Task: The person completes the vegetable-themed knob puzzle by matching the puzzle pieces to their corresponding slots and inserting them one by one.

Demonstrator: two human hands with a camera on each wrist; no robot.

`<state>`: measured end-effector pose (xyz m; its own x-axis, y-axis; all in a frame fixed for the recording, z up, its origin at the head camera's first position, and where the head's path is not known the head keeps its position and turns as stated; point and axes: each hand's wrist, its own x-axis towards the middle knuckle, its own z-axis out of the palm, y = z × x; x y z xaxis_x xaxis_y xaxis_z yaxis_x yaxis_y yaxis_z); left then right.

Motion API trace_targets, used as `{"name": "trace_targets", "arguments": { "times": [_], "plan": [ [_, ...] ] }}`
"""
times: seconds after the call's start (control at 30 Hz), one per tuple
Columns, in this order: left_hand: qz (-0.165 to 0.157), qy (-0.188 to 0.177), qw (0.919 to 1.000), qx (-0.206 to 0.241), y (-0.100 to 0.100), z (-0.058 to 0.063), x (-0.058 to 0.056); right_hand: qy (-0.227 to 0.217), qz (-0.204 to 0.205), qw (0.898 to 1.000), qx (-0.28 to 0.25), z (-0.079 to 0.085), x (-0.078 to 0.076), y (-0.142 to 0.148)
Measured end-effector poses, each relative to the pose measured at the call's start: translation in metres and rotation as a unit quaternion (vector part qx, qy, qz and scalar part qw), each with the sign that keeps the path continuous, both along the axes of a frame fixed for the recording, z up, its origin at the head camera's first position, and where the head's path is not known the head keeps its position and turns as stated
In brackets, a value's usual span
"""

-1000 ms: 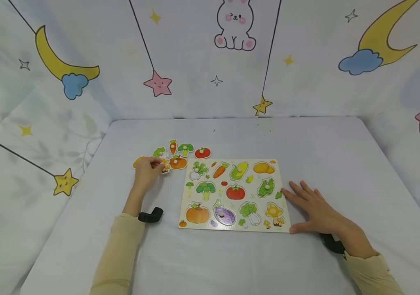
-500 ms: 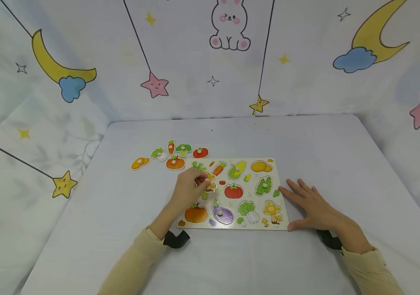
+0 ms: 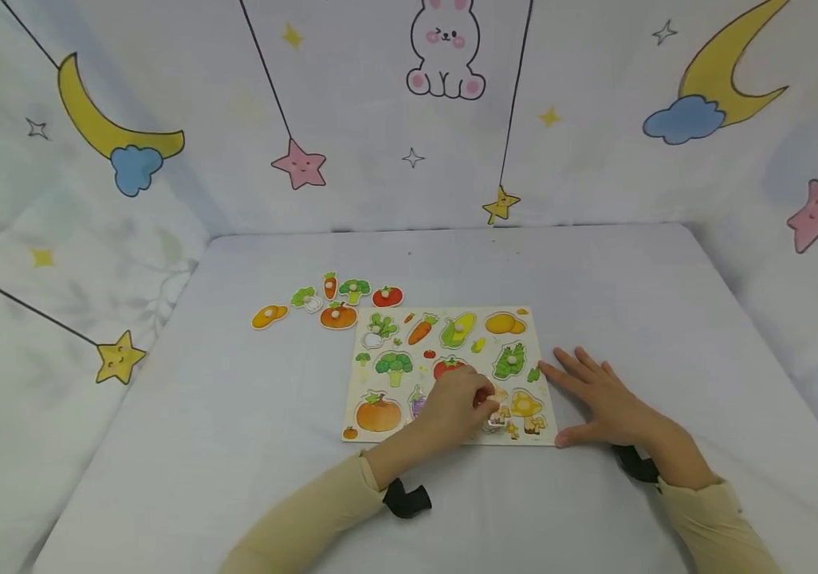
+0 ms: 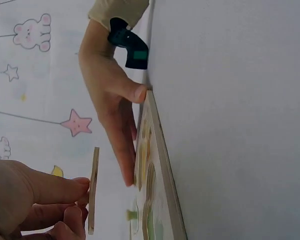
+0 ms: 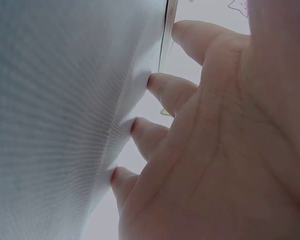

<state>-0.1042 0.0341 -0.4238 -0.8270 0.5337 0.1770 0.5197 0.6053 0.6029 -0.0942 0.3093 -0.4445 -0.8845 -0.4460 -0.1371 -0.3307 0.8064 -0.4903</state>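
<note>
My left hand pinches a mushroom puzzle piece above the lower right of a wooden peg puzzle board. In the left wrist view, the piece appears edge-on and apart from the board. Just right of it is the printed mushroom recess. My right hand lies spread against the board's right edge. The right wrist view shows its fingertips down on the white cloth, one beside the board edge. The eggplant piece and tomato picture are partly covered by my left hand.
Loose knobbed pieces lie beyond the board's upper left: potato, cabbage, carrot, broccoli, tomato and pumpkin. Corn and a green leafy piece sit in the board. Patterned fabric hangs behind the table.
My left hand has carried the mushroom piece from the loose group rightward across the board to its lower right. My right hand has stayed at the board's right edge.
</note>
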Motion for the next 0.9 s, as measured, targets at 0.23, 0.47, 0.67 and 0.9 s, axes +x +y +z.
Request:
{"name": "trace_targets", "arguments": {
  "times": [0.23,0.47,0.67,0.9],
  "plan": [
    [-0.011,-0.004,0.9998,-0.018,0.03,-0.004,0.001,-0.006,0.0,1.0,0.003,-0.005,-0.002,0.0],
    [-0.017,-0.027,0.999,-0.031,0.045,-0.008,0.0,-0.004,0.0,1.0,0.0,-0.001,0.0,0.002],
    [-0.008,-0.032,0.9985,-0.043,0.051,-0.014,0.0,0.0,0.001,1.0,-0.011,0.0,0.001,-0.001],
    [0.001,-0.032,0.9981,-0.052,0.056,-0.021,0.0,-0.005,-0.004,1.0,0.0,0.0,0.001,0.0]
  ]
}}
